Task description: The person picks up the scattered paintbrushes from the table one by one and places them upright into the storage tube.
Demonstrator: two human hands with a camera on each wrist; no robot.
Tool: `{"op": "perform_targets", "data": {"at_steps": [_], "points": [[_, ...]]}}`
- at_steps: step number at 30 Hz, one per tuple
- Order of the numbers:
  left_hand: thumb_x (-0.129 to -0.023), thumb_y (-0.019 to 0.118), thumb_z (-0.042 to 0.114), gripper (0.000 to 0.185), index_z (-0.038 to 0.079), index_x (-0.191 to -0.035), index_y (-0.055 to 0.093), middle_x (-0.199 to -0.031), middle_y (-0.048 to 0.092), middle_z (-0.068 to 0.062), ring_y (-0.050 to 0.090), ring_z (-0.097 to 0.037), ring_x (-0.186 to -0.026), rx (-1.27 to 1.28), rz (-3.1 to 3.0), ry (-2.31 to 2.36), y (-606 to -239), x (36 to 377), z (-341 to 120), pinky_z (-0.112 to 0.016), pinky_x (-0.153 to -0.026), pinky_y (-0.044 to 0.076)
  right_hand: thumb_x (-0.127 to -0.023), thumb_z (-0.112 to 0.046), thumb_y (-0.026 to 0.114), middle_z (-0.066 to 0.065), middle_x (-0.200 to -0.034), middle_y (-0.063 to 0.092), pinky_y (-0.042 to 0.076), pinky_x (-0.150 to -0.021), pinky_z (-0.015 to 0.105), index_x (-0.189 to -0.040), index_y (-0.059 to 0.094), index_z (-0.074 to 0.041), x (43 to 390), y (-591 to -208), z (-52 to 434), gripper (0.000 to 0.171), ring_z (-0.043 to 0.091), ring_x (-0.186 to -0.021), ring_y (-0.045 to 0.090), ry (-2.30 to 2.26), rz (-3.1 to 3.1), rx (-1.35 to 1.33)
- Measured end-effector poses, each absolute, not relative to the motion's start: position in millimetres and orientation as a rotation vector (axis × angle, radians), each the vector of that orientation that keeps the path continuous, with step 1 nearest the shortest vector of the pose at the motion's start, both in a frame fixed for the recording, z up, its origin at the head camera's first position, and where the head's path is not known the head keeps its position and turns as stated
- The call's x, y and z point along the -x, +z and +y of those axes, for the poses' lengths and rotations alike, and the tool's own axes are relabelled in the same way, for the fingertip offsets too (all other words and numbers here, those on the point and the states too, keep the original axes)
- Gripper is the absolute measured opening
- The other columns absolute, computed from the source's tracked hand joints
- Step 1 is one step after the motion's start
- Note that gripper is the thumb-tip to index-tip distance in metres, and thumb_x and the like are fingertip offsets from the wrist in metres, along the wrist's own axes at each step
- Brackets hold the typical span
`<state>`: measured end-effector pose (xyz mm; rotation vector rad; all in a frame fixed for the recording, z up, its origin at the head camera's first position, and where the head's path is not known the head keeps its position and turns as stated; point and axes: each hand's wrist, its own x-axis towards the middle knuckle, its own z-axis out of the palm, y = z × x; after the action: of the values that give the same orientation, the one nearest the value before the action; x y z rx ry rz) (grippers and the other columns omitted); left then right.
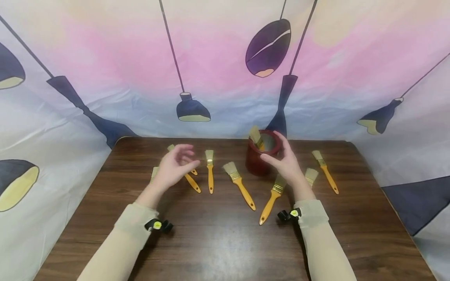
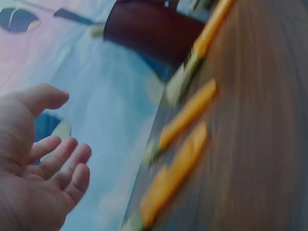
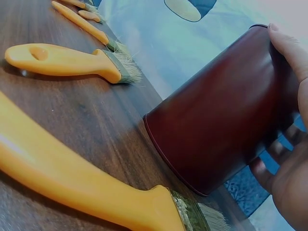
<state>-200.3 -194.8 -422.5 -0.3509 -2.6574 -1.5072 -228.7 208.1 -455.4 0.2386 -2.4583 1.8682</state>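
My right hand grips a dark red cylindrical pot near its rim. The right wrist view has the thumb at the pot's top edge and the other fingers round its side. A paintbrush stands in the pot, bristles up. Above the left group of brushes my left hand hovers with loosely bent fingers, holding nothing; the left wrist view shows a gap between its thumb and fingers. It partly hides a paintbrush with a yellow handle.
Several yellow-handled paintbrushes lie on the dark wooden table: one upper left, one centre, one by the right forearm and one far right. Behind the table hangs a cloth printed with lamps.
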Motion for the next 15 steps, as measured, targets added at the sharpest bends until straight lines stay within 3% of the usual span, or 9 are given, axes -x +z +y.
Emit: {"op": "perform_targets", "data": {"at_steps": [7, 15], "points": [[-0.100, 0.082, 0.034, 0.061, 0.005, -0.149, 0.060, -0.126, 0.072, -0.019, 0.072, -0.030, -0.103, 0.165, -2.784, -1.246, -432.5, 164.8, -258.7, -0.037, -0.083, 0.057, -0.096, -0.034, 0.087, 0.004, -0.173, 0.037, 0.035, -0.126, 0.058, -0.171, 0.032, -0.039, 228.1, -460.0, 209.3, 0.093, 0.028, -0.158, 0.038, 1.880, -2.448, -0.245], [-0.098, 0.084, 0.032, 0.067, -0.001, -0.149, 0.056, -0.122, 0.069, -0.018, 0.068, -0.026, -0.098, 0.073, -2.825, -1.134, -450.8, 140.0, -289.8, -0.025, -0.073, 0.053, -0.096, -0.035, 0.088, 0.005, -0.171, 0.039, 0.035, -0.126, 0.058, -0.170, 0.033, -0.039, 228.5, -458.6, 209.2, 0.093, 0.029, -0.157, 0.039, 1.883, -2.430, -0.254]]}}
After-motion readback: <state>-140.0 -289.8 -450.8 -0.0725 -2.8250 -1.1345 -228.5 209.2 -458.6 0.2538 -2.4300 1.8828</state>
